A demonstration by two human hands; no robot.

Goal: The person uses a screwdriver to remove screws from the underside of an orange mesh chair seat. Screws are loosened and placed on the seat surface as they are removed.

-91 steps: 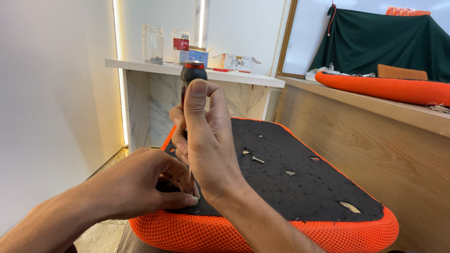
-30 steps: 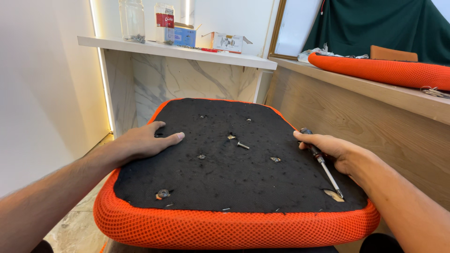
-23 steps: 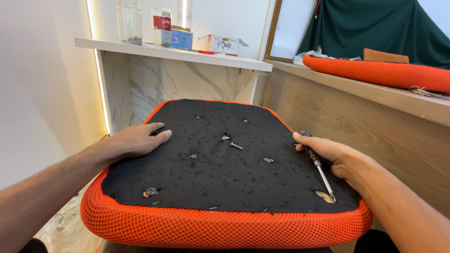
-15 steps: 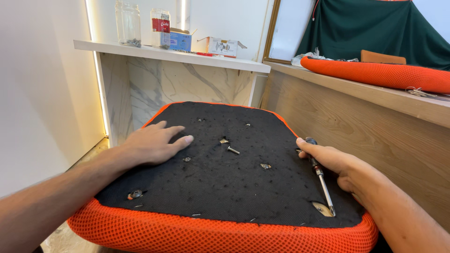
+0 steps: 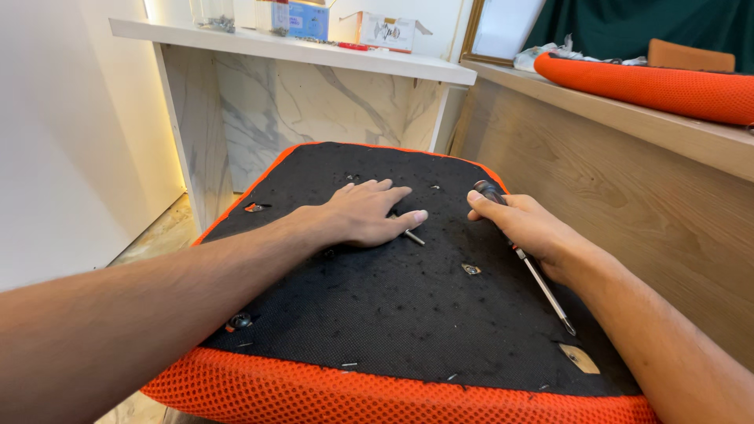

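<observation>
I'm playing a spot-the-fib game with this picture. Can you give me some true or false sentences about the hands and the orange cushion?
1. The right hand holds a screwdriver. True.
2. The left hand is lifted in the air. False: it lies flat on the black underside of the seat cushion.
3. The screwdriver's tip points toward the far shelf. False: it points back toward the person.
4. A loose screw lies by the left fingertips. True.

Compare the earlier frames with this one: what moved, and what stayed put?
The left hand slid from the cushion's left edge to the middle, over a loose screw. The right hand stopped driving upright and now rests on the black underside, still gripping the screwdriver, laid flat.
</observation>
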